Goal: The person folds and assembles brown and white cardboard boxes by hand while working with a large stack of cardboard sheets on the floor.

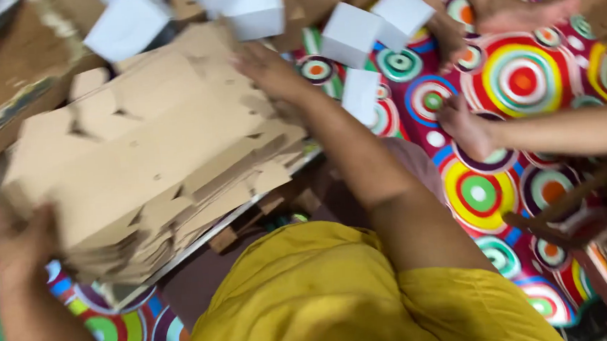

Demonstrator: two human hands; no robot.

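Observation:
A thick stack of flat brown cardboard box blanks (153,152) lies across my lap area on a thin board (246,211). My left hand (24,247) grips the stack's near left end. At the far right end, my right hand (268,70) presses on and holds its top edge. Several folded white boxes (347,32) lie just beyond the stack on a mat with bright rings (525,80). The picture is blurred by motion.
Another person's hand (464,127) reaches in from the right over the mat, and a further hand or foot (527,14) shows at the top right. More white boxes (126,23) sit at the top left. A wooden frame (577,219) stands at the right.

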